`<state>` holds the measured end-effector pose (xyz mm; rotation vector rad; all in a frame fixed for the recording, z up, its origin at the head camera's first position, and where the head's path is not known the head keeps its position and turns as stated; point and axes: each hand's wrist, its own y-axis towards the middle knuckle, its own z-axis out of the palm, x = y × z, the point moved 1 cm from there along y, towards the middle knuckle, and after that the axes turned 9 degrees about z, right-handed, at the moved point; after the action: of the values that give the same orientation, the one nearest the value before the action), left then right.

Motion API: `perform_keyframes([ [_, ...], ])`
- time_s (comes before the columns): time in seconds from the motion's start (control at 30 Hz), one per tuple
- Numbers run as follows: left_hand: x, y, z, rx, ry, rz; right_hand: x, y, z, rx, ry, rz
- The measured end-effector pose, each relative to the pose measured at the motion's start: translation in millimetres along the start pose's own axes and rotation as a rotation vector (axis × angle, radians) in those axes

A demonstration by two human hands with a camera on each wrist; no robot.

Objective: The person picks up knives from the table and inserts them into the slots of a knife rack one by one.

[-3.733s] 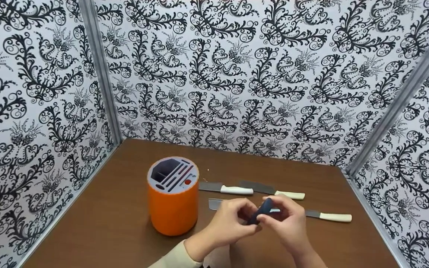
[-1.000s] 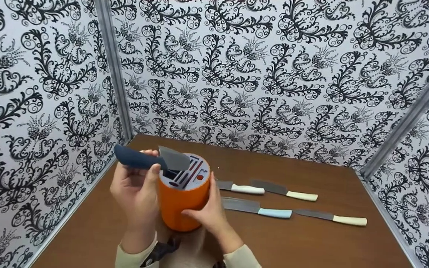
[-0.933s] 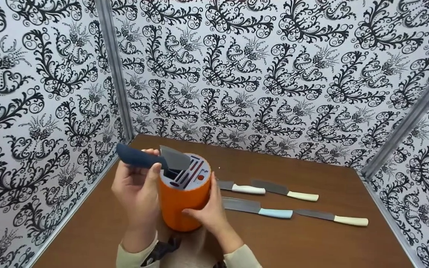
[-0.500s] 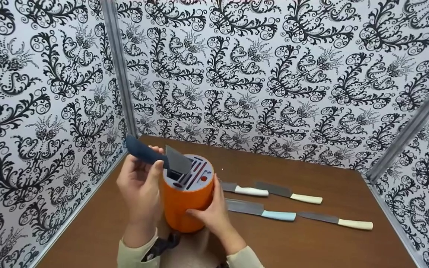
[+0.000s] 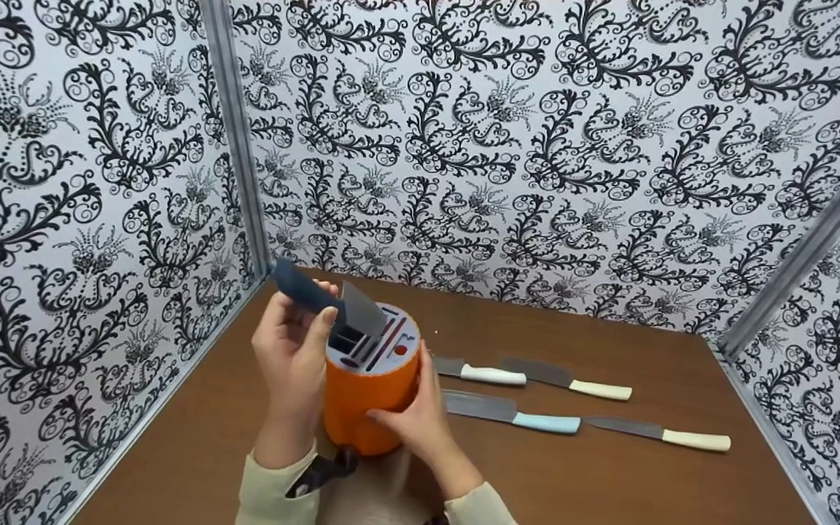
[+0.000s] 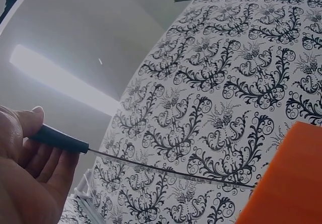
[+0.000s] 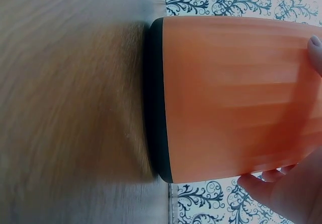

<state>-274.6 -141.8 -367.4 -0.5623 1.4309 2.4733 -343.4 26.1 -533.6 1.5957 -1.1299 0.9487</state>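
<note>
My left hand (image 5: 292,350) pinches a knife (image 5: 308,290) by its dark blue handle, thumb on the near side. The broad grey blade slants down to the slotted grey top of an orange knife block (image 5: 358,405); whether its tip sits inside a slot cannot be told. In the left wrist view, the knife (image 6: 63,139) appears edge-on, its blade reaching the orange block (image 6: 289,176). Against the block's right side, my right hand (image 5: 420,419) holds it, thumb in front. The right wrist view has the block (image 7: 231,98) standing on its black base, fingers curving round it.
Right of the block, several knives lie on the brown table (image 5: 609,488): one white-handled (image 5: 493,375), one light-blue-handled (image 5: 547,423), two cream-handled, including a slim-bladed knife (image 5: 695,440) farthest right. Patterned walls (image 5: 464,146) enclose the table at the back and sides.
Earlier both hands held the dark-handled knife right of the block. Now the left hand alone has it, and the right grips the block. Lately the handle has tipped more upright and shifted right.
</note>
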Motion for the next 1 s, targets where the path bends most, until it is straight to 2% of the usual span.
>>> perform_keyframes([
  [0.23,10.1,-0.7,-1.2,0.043,0.04,-0.033,-1,-1.4,0,0.003,0.01,0.003],
  [0.47,16.5,2.0,-1.4,0.04,0.03,-0.05,0,0.4,0,-0.006,0.001,0.007],
  [0.67,21.8,4.4,-2.5,0.016,0.038,0.017,-1,2.5,1,-0.013,-0.008,-0.008],
  [0.83,24.9,7.5,-2.2,0.037,0.046,0.072,-1,3.6,1,-0.016,0.006,-0.023],
  [1.0,25.5,7.9,-3.1,0.064,0.062,0.073,-1,3.4,0,-0.002,0.008,-0.009],
])
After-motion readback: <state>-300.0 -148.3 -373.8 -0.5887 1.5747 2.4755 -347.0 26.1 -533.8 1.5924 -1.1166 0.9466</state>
